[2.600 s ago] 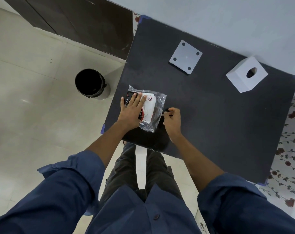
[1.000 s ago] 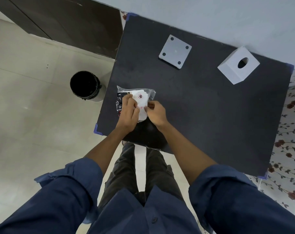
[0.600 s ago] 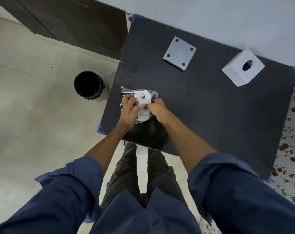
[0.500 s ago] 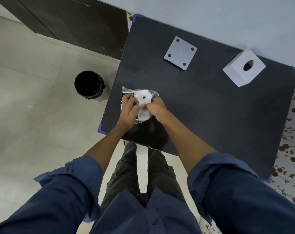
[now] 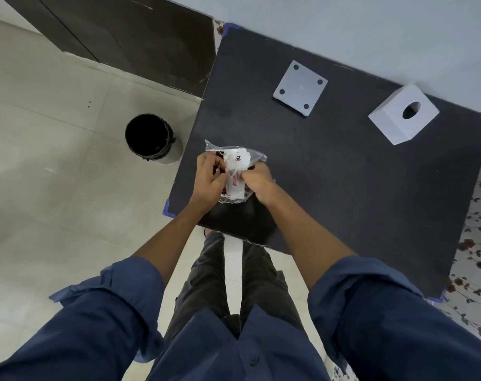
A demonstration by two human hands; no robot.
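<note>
A clear plastic bag (image 5: 238, 158) with white, black and red contents lies near the front left corner of the black table (image 5: 343, 174). My left hand (image 5: 207, 177) grips the bag's left side with curled fingers. My right hand (image 5: 257, 180) pinches the bag's right side, close to the left hand. The bag is crumpled between both hands, and its lower part is partly hidden by them.
A grey square plate (image 5: 300, 88) with four holes lies at the table's back. A white box (image 5: 403, 114) with a round hole stands at the back right. A black bin (image 5: 150, 138) stands on the tiled floor left of the table. A dark cabinet (image 5: 129, 37) is behind it.
My left hand went from lying flat on the bag to gripping it. My right hand moved in from the bag's right edge and now pinches it beside the left hand.
</note>
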